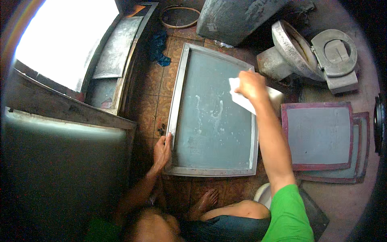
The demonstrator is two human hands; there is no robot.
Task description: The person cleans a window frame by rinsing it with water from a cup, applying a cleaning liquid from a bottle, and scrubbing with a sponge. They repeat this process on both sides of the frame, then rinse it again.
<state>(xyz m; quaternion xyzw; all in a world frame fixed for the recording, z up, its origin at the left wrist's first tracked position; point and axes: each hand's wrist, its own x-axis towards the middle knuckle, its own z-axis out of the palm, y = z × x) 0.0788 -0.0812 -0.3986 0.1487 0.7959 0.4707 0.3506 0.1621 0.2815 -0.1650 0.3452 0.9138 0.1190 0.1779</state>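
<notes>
A large screen-printing frame (173, 105) with pale metal edges and blue-green mesh stands in front of me, leaning or tilted; I cannot tell which. White liquid splashes and drips (217, 113) mark the middle of its mesh. My left hand (163, 151) is closed on the frame's left edge, near its lower corner. Over the upper right of the mesh, my right hand (252, 85) grips a white object (243, 101) that looks like a plastic jug. Its narrower end points toward the mesh, and my fingers and forearm hide part of it.
Several smaller printing screens (318, 135) with reddish frames are stacked at the right. A dirty toilet (288, 50) stands at the back right. Left are a bright lit panel (66, 36) and a dark tank (64, 161). A blue cloth or bag (159, 50) lies on the tiled floor.
</notes>
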